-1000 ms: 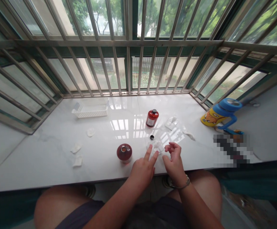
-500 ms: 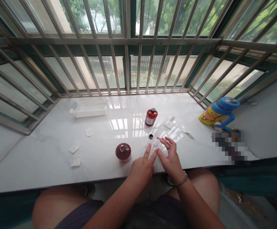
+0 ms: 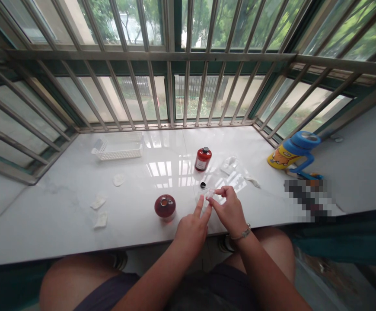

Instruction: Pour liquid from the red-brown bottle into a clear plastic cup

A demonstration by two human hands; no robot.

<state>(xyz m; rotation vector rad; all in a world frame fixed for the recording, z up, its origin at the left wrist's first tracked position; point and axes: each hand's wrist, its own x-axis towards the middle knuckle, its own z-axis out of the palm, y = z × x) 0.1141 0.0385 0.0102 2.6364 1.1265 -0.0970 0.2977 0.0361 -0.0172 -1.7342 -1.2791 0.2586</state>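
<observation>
small clear plastic packet with a white pad inside (image 3: pixel 211 194), pinched at its near edge in the grip of the right hand (image 3: pixel 229 210), just above the glossy white tabletop (image 3: pixel 61 224). left hand (image 3: pixel 192 228) with two fingers (image 3: pixel 200 206) stretched out, pressing the packet's left side, holding nothing. best done by keeping the left fingers firm while peeling slowly. beside: tiny black cap (image 3: pixel 202 185), open dark red round bottle (image 3: pixel 165 206), capped red bottle (image 3: pixel 202 159) farther back. compared with half a second ago: right fingers curled from flat into a pinch, packet lifted a little.
</observation>
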